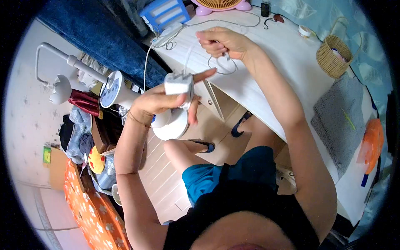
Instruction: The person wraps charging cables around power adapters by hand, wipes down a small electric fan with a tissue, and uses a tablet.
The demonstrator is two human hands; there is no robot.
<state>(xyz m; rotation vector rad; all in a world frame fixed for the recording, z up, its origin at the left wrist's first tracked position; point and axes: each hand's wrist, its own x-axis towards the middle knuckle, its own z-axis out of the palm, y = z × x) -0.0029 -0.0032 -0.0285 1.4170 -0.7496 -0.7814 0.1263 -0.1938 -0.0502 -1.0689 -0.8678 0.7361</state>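
Observation:
My left hand (160, 100) is raised over the floor beside the table edge, its fingers closed around a white block that looks like a power adapter (178, 85). Light prong-like parts show at its upper end, and its lower side is partly hidden by my thumb. Above the white table (271, 79), my right hand (227, 43) is curled into a grip on a thin white cable (226, 56). A loop of that cable hangs below the fist. A pale blurred strand (188, 58) rises from the adapter.
On the table stand a wicker basket (333, 56), a small round jar (304, 31), a grey mat (339, 121) and an orange item (371, 146). A pink fan (218, 5) and blue rack (164, 16) are at the back. A white lamp (121, 91) stands left.

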